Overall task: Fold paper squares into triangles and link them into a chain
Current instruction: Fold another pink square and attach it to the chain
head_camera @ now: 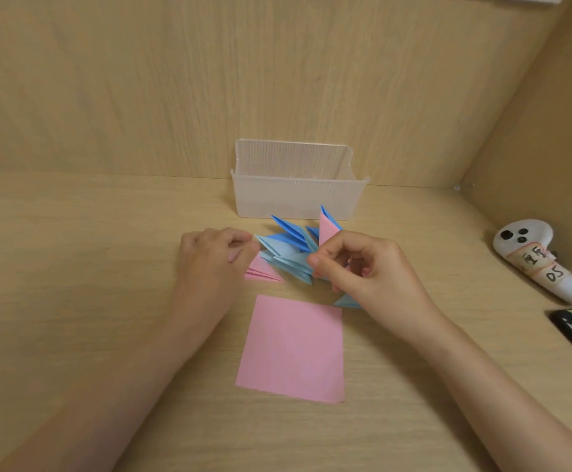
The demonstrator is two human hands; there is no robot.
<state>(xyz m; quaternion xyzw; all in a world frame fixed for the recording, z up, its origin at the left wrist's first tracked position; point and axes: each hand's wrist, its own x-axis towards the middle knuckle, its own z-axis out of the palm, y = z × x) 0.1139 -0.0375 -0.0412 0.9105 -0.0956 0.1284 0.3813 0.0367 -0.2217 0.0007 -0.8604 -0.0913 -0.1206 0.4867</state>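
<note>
Wooden desk [107, 301] | chain [288, 253] lies left-right (tips up) | left hand [209, 257], right hand [362, 267] pinch it

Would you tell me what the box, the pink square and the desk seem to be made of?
The box looks like frosted translucent plastic: ribbed walls, wood showing through. The pink square looks like thin matte paper, flat with crisp edges. The desk seems matte wood or laminate with light grain; I cannot tell which.
</note>
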